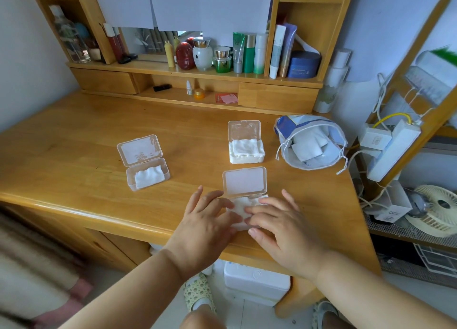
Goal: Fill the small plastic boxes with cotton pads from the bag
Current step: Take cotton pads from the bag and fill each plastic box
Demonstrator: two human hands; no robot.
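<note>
Both hands, left hand [210, 220] and right hand [279, 220], press flat, straight fingers on cotton pads [241, 205] in the box [244, 183] near the tabletop's [74, 143] front edge; even pressure should seat them below the rim.

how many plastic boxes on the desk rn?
3, all lids open. Left box part filled; far box beside the bag, full; near box under the left hand and right hand. None seems hidden.
</note>
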